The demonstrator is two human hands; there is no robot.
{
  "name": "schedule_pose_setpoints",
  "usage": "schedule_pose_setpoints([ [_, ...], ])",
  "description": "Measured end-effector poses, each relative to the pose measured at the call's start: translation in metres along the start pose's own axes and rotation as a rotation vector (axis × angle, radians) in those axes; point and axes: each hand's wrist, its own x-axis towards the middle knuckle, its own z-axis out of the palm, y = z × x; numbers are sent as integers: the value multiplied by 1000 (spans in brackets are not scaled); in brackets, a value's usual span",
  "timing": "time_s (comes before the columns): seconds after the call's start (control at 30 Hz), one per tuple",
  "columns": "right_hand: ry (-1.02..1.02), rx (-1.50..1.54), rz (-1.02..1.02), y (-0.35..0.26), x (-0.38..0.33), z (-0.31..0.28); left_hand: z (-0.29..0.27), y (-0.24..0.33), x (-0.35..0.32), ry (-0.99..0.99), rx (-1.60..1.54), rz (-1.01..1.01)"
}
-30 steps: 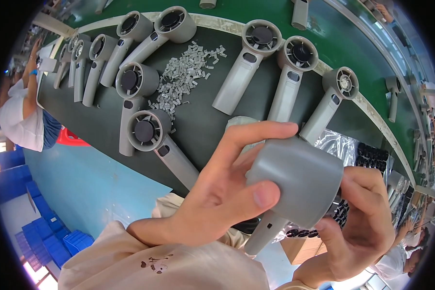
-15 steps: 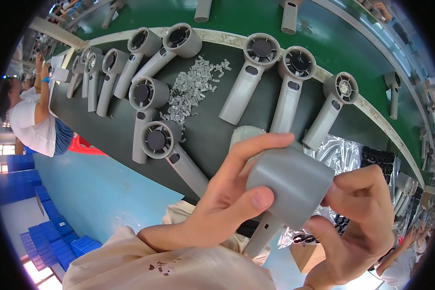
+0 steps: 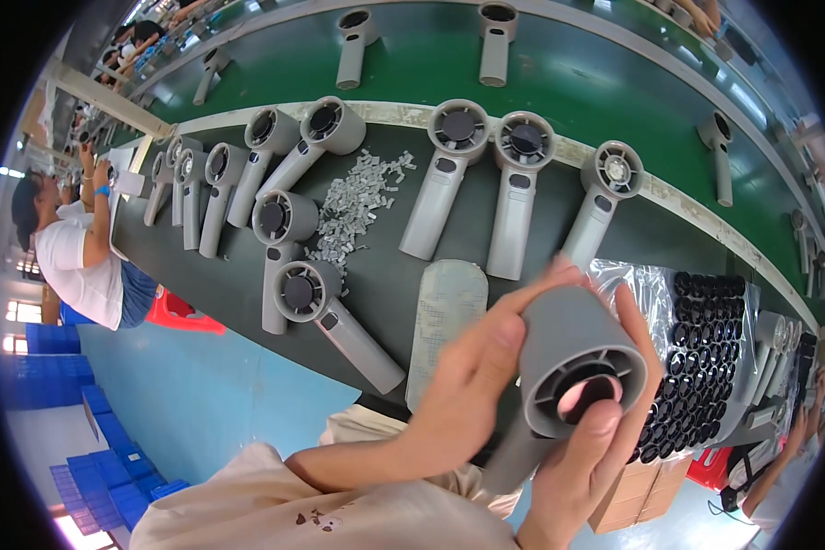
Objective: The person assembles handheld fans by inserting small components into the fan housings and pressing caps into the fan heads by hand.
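Observation:
Close in front of me I hold a grey handheld fan point(image 3: 573, 316), its round head tilted so the spoked opening shows. My left hand point(image 3: 463, 399) is closed around the left side of the head, slightly blurred. My right hand point(image 3: 582, 472) grips the right side. Its thumb lies on the fan's dark hub, where a shiny pinkish disc shows. The handle slants down to the lower left, partly behind my hands. Just beyond my left hand lies a pale, rounded mat point(image 3: 447, 307). Another fan point(image 3: 600, 197), with a light-coloured hub, lies past my fingertips.
More grey fans point(image 3: 458, 137) lie around the dark table point(image 3: 367, 293), beside a pile of small grey pieces point(image 3: 353, 206). Rows of black round caps point(image 3: 701, 357) sit on clear plastic at right. A green conveyor belt point(image 3: 422, 69) carries fans beyond. A co-worker point(image 3: 78, 257) is at left.
The held fan has turned, so its opening now faces me instead of its smooth side. My right hand has come round its right side, with the thumb on the hub. The view has shifted.

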Motion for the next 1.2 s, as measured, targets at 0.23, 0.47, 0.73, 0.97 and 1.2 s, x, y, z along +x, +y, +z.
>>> schedule_pose_setpoints([
  [0.23, 85, -43, 60, -2, -12, 0, -10, -14, 8, -143, 614, 860],
  [0.47, 140, -3, -38, 3, -19, -4, -3, -7, -1, -107, 756, 945],
  [0.73, 146, -34, 41, 3, -18, 11, -7, -19, 7, -213, 464, 877],
  [0.97, 134, -41, -275, 13, -18, 4, -8, -6, -4, -196, 453, 807],
  [1.2, 239, -40, -93, 11, -24, 20, -16, -8, 4, -215, 508, 922],
])
